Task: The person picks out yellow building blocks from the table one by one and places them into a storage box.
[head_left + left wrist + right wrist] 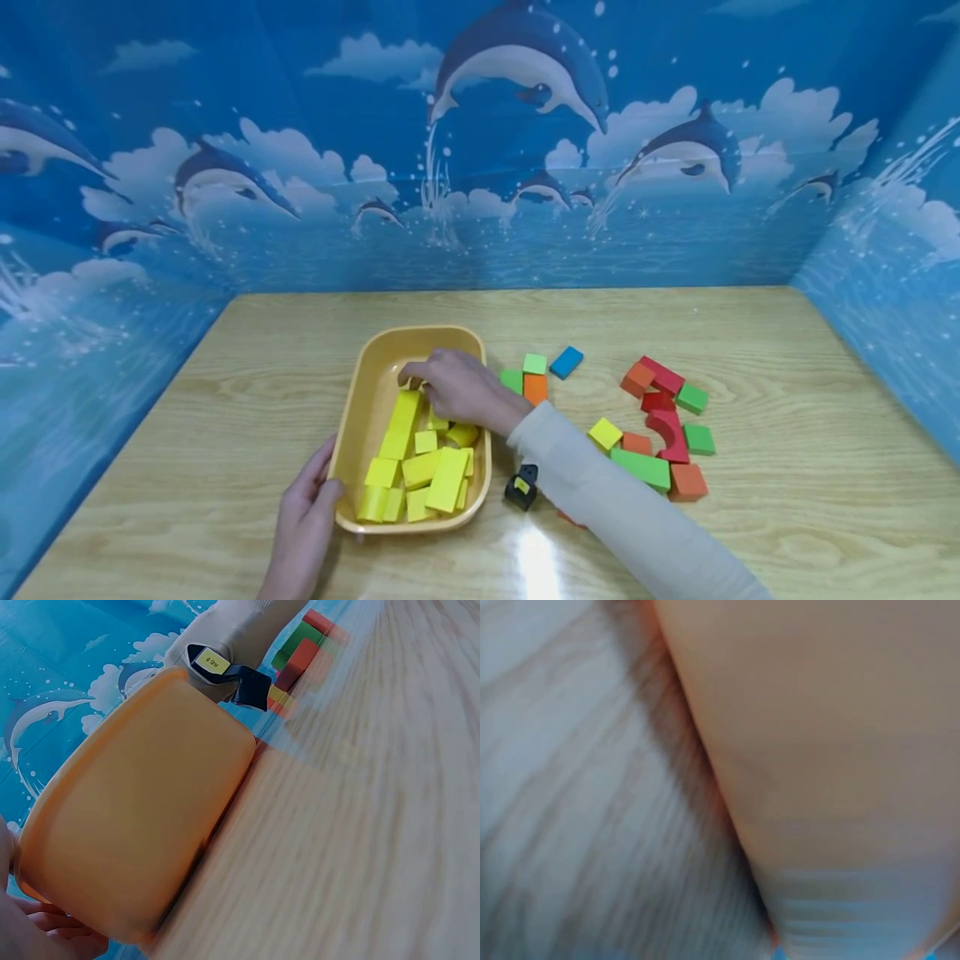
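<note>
An orange-yellow plastic tub [347, 450] stands on the table, with several yellow wooden blocks in its near half. At its near left corner my left hand [303, 512] grips the rim, thumb on top and fingers outside; the left wrist view shows those fingers curled beneath the tub's wall [135, 802]. My right hand [461, 387] reaches over the right rim into the tub. Its bent fingers pinch the far end of a long yellow block [401, 425]; the fingertips are partly hidden. The right wrist view is filled by the tub's outer wall [832, 750], blurred and close.
Right of the tub lie a blue block [566, 362], a light green block [535, 363] and an orange block [535, 388]. Farther right are several red, orange and green blocks, including a red arch [669, 435]. A yellow block [604, 434] lies beside the right sleeve [600, 492].
</note>
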### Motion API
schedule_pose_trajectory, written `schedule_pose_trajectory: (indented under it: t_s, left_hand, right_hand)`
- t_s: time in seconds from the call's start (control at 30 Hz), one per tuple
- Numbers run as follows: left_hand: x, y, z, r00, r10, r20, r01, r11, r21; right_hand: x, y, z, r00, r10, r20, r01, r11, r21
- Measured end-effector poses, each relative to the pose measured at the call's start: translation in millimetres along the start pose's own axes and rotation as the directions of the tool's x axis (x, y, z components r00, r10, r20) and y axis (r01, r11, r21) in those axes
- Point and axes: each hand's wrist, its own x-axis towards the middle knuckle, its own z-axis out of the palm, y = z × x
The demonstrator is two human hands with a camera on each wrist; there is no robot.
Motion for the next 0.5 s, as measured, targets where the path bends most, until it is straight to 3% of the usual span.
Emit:
schedule_pose_trajectory:
  t_s: [0.5]
  left_hand:
    - [-0.3, -0.7, 0.3, 1.000, 0.024, 0.009, -0.024, 0.999, -0.022]
  right_hand:
    - [-1.2, 0.4, -0.9, 1.000, -0.018, -0.012, 0.018, 1.000, 0.007]
